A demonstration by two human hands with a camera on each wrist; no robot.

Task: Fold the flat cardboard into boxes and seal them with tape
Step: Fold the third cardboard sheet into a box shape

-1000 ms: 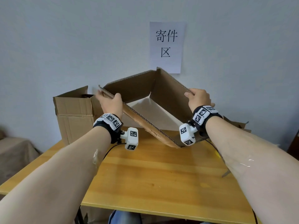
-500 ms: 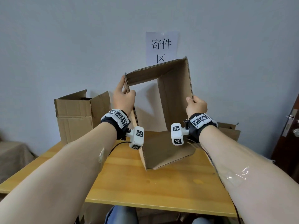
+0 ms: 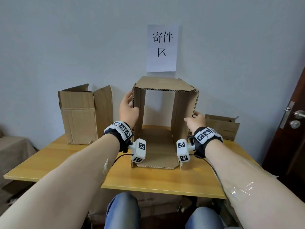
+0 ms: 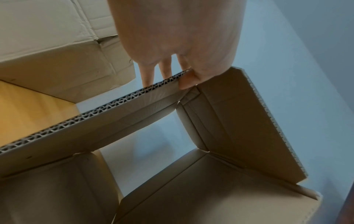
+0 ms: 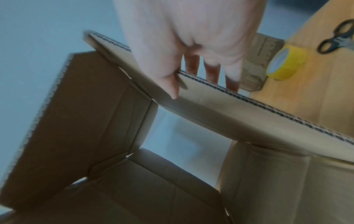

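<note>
A brown cardboard box (image 3: pixel 165 83) stands on the wooden table (image 3: pixel 66 162) as a squared tube, its open ends facing me and the wall. My left hand (image 3: pixel 127 107) grips the edge of its left near flap, thumb inside and fingers outside, as the left wrist view shows for this hand (image 4: pixel 166 81) on the box (image 4: pixel 239 121). My right hand (image 3: pixel 195 120) pinches the right near flap the same way; the right wrist view shows that hand (image 5: pixel 203 84) on the box (image 5: pixel 86 121). A yellow tape roll (image 5: pixel 285 63) lies on the table right of the box.
A taller box (image 3: pixel 82 116) with raised flaps stands at the back left. A low cardboard piece (image 3: pixel 221 128) sits at the back right, with black scissors (image 5: pixel 337 40) near the tape. A paper sign (image 3: pixel 162 47) hangs on the wall; a door (image 3: pixel 293 116) is at the right.
The box went from a tilted diamond held above the table to a squared tube resting on it. Both hands stayed on its left and right flap edges, and the view shifted.
</note>
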